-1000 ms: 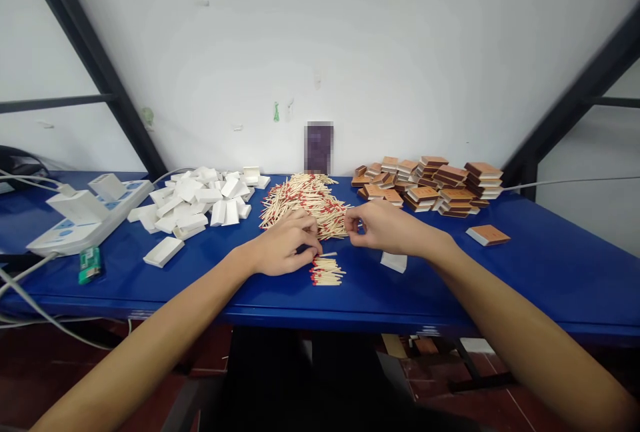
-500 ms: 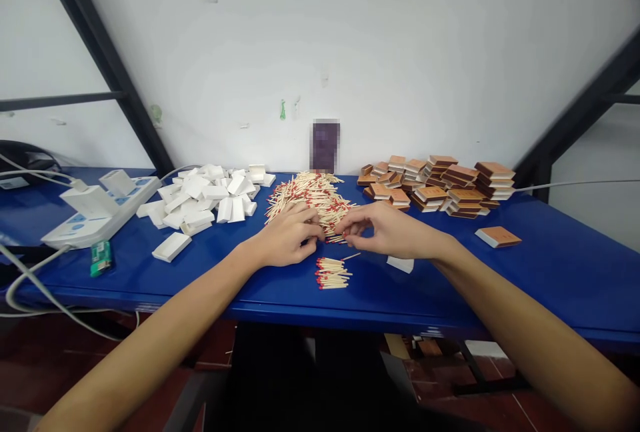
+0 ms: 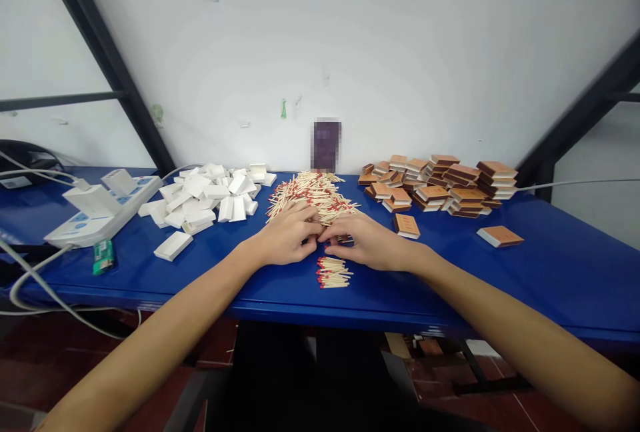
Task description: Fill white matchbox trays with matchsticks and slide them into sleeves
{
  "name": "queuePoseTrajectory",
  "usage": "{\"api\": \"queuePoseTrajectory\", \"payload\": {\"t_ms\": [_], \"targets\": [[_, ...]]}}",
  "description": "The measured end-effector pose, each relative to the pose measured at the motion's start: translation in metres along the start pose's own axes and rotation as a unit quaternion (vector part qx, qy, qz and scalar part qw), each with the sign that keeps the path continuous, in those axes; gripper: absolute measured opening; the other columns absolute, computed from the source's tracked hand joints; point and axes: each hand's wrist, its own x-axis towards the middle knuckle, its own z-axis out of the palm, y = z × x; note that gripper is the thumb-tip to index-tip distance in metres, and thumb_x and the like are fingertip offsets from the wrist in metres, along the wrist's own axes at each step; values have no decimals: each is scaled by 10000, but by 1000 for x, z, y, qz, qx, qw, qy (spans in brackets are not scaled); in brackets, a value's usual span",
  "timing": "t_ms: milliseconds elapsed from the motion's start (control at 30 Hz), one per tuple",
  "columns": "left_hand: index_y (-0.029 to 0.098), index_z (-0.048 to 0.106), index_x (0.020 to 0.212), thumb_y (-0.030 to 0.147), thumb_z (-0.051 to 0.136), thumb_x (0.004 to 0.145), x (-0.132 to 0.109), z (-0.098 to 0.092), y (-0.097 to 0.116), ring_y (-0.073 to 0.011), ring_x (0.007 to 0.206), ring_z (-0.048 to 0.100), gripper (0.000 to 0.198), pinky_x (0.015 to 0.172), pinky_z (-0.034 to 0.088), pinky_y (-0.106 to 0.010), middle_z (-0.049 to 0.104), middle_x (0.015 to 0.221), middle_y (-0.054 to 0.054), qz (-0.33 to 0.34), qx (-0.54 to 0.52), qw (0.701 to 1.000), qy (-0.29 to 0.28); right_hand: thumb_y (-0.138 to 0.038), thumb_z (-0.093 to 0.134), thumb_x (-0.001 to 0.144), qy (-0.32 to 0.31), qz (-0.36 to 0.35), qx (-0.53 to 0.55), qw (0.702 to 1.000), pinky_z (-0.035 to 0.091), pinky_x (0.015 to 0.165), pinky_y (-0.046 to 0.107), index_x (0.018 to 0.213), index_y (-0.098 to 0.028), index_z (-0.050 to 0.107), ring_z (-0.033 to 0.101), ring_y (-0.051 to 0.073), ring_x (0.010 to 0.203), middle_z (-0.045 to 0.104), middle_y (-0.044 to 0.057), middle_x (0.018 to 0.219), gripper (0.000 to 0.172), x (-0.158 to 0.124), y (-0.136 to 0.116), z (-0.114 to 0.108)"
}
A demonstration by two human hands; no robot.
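Far left on the blue bench (image 3: 550, 272), at 9 o'clock from our hands, there's a white power strip (image 3: 95, 215) with adapters plugged in. A small green object (image 3: 103, 257) lies at its 6 o'clock. At our 10 o'clock is a heap of white matchbox trays (image 3: 210, 199), with one loose tray (image 3: 173, 245) just at its 7 o'clock.

Our left hand (image 3: 287, 239) is palm down and curled, with its fingers on the near edge of the matchstick pile (image 3: 313, 193), which sits at 12 o'clock. We can't tell if it grips any sticks. Our right hand (image 3: 367, 245) is also palm down. Its fingertips meet the left hand's at the pile edge, and again we can't tell if it grips anything.

A small bundle of matches (image 3: 333, 272) lies at 6 o'clock, just below where the hands meet, with its red heads pointing left. A pixelated purple object (image 3: 327, 145) stands behind the pile at the wall.

One brown matchbox (image 3: 406, 225) is at the right hand's 2 o'clock, close by. Stacked brown matchboxes (image 3: 440, 185) are beyond it, and a lone matchbox (image 3: 500, 237) is at 3 o'clock, well apart.
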Motion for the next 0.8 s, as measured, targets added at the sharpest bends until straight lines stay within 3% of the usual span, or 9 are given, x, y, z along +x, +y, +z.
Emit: {"api": "queuePoseTrajectory", "payload": {"t_ms": [167,333,533,667,800], "targets": [[196,722,935,129,502,859,0,-3,3,-217,932,486,241,882,372,-372,581,932,-55,-8,-25,1000,-9,-223,550,914,6,32,-29,999,426,752,292,943,-191,710,608,175,809,708,46,906,165,-9,2,-19],[227,746,991,98,474,846,0,-6,6,-220,960,476,334,915,372,-383,565,956,-56,12,-72,996,-47,-231,665,798,-107,86,-46,989,423,677,264,870,-201,721,608,171,758,689,25,841,96,-16,3,-35],[258,764,1000,85,472,856,0,-5,6,-218,958,474,368,932,362,-396,564,970,-52,22,-88,994,-63,-183,621,788,-167,107,-33,980,421,646,256,764,-207,711,594,159,704,672,11,768,96,-16,3,-33],[270,765,1002,73,468,849,0,-4,5,-211,933,486,388,918,371,-382,569,960,-51,42,-105,992,-57,-182,623,761,-135,134,-61,980,399,619,259,734,-204,687,584,161,686,669,12,755,74,-16,5,-36],[225,724,1080,75,436,851,-1,-3,4,-211,935,498,398,890,388,-370,573,966,-62,23,-90,996,3,-177,596,776,-61,122,-51,989,395,641,259,735,-191,669,583,156,698,676,13,759,85,-10,5,-25]]}}
